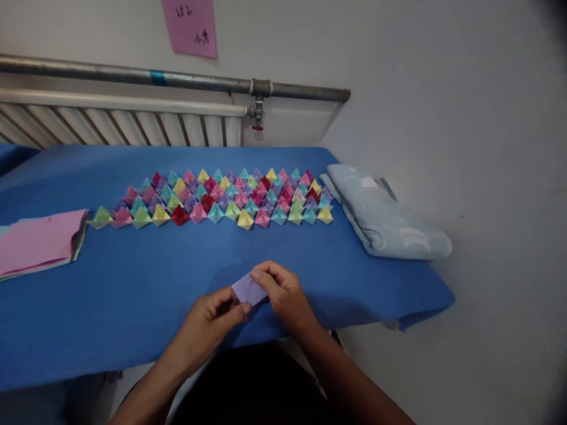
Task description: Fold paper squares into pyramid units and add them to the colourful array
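A small folded piece of purple paper [248, 290] is held just above the near edge of the blue-covered table. My left hand [217, 316] pinches its lower left side, thumb on top. At its upper right, my right hand [283, 293] grips it between thumb and fingers. Creases run across the paper's face; its underside is hidden. Beyond my hands stand several rows of folded paper boats [215, 213] in pink, yellow, green, blue, purple and red.
A stack of coloured paper sheets [39, 239], pink on top, lies at the left. On the right rests a folded light-blue blanket [385, 215] near the wall. Behind the table [146, 283] are a radiator [133, 121] and a metal pipe [199, 81]. A pink note [190, 26] hangs above.
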Tool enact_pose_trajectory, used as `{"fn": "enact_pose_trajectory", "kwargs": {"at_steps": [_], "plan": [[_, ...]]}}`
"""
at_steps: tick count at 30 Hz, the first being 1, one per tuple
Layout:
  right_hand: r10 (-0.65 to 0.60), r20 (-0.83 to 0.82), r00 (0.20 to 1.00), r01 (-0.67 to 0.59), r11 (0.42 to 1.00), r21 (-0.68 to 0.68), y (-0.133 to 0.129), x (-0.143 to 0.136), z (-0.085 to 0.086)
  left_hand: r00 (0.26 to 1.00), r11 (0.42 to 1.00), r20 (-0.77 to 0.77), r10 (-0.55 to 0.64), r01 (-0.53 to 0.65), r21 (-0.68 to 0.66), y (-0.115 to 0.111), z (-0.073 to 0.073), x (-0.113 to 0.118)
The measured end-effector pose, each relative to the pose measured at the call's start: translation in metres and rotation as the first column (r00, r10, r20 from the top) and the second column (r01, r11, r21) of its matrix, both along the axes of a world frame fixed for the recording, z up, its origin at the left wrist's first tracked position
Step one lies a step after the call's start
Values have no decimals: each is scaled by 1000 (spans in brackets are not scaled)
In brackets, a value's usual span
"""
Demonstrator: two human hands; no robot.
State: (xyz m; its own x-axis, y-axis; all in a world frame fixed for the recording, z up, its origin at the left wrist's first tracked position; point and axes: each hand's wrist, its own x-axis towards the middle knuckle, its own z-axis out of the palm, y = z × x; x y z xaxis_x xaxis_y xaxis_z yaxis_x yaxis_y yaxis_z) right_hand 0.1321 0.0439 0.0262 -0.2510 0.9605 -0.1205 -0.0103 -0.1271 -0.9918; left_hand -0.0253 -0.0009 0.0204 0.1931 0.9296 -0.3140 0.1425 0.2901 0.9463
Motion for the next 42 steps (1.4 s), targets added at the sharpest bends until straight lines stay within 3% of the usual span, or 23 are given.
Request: {"fn": "enact_pose_trajectory", "kwargs": {"at_steps": [6,15,23,29,33,35,37,39,42], "plan": [[21,-40,999,-21,1000,-7,1,-3,-2,987,996,-157,-38,51,79,-2,0,-2],[-25,-101,995,18,997,-69,4,-4,-1,992,999,-122,-42,45,26,-3,-3,-1],[-107,-84,991,105,994,-32,7,-8,-10,992,1000,-130,-3,6,25,0,3,1],[26,43,999,-28,998,64,14,-10,-14,986,995,-168,-6,-11,-99,-5,4,2],[94,268,959,-151,968,201,15,-11,-19,927,976,-350,-133,61,-209,-12,11,-11],[111,417,902,-236,936,262,15,-11,-19,876,989,-461,-142,108,-98,-13,14,-21],[137,531,836,-332,897,291,14,-13,-16,839,984,-544,-17,110,139,-13,14,-29],[171,593,787,-410,863,295,13,-14,-14,818,920,-562,120,120,372,-11,8,-33],[160,649,744,-459,828,322,12,-16,-15,797,799,-581,163,239,552,-7,-6,-34]]}}
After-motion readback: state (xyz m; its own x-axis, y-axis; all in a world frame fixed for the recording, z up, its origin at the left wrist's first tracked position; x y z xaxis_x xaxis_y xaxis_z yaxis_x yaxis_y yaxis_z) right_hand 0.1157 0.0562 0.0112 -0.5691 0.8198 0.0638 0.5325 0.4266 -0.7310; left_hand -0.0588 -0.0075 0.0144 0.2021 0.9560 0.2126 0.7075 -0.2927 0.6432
